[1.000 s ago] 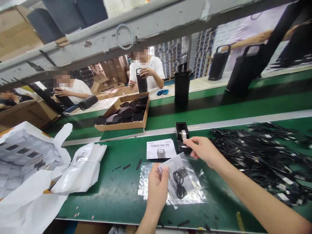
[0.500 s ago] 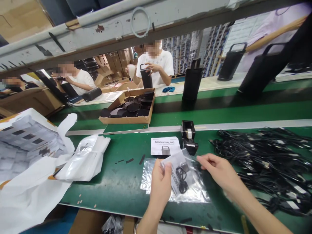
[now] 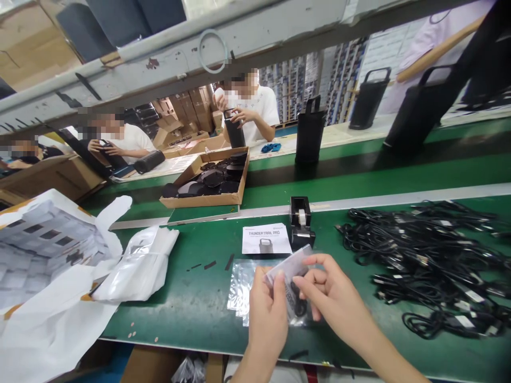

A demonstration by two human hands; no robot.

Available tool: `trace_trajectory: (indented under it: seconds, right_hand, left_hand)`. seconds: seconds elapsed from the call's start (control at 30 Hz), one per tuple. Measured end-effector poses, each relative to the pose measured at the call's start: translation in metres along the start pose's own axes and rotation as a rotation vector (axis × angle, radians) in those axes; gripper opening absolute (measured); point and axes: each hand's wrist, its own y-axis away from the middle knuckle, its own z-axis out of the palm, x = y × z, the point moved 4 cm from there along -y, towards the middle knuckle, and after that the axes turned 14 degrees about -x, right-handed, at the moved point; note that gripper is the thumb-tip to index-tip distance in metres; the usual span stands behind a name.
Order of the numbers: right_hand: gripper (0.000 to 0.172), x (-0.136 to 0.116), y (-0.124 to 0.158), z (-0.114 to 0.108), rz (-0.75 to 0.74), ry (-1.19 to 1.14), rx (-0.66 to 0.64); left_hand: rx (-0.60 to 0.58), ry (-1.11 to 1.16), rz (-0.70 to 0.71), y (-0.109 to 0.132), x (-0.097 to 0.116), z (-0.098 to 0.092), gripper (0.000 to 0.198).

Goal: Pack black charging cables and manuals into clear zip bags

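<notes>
My left hand (image 3: 268,311) is closed on the left side of a clear plastic bag (image 3: 288,266), thumb on top. Through the film show a printed leaflet and a coiled black cable (image 3: 298,304). At the bag's right side, my right hand (image 3: 329,292) has its fingers closed on the plastic, which looks folded there. Beneath lie flat clear bags (image 3: 239,290) on the green table. Just behind the hands sit a white leaflet (image 3: 266,240) printed "THUNDER TRAIL PRO" and a black tape dispenser (image 3: 301,223).
A heap of black cables (image 3: 419,260) covers the right side. To the left are a bundle of plastic bags (image 3: 139,266) and a torn white package (image 3: 51,250). Behind, a carton tray (image 3: 199,201) holds black parts, and black speakers (image 3: 310,133) stand before people at work.
My right hand has moved left from beside the bag and now grips its right side. The bag's right part, flat before, now appears folded over. My left hand keeps its hold.
</notes>
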Motion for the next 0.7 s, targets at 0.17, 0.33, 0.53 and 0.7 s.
trace_trajectory:
  seconds: [0.17, 0.33, 0.53, 0.7]
  right_hand:
    - [0.025, -0.003, -0.001, -0.002, 0.157, 0.265, 0.058]
    - [0.028, -0.004, 0.004, -0.002, 0.218, 0.724, 0.095]
    - [0.015, 0.002, 0.005, 0.001, 0.08, 0.825, -0.252]
    - [0.012, -0.036, -0.033, 0.004, -0.241, 1.388, -0.221]
  left_hand:
    - [0.004, -0.01, -0.012, 0.007, -0.002, 0.003, 0.027]
    - [0.014, 0.156, -0.028, 0.009, -0.006, -0.003, 0.024]
    - [0.113, 0.231, -0.094, 0.032, -0.005, -0.063, 0.027]
    - [-0.057, -0.112, -0.28, 0.08, -0.013, -0.135, 0.028]
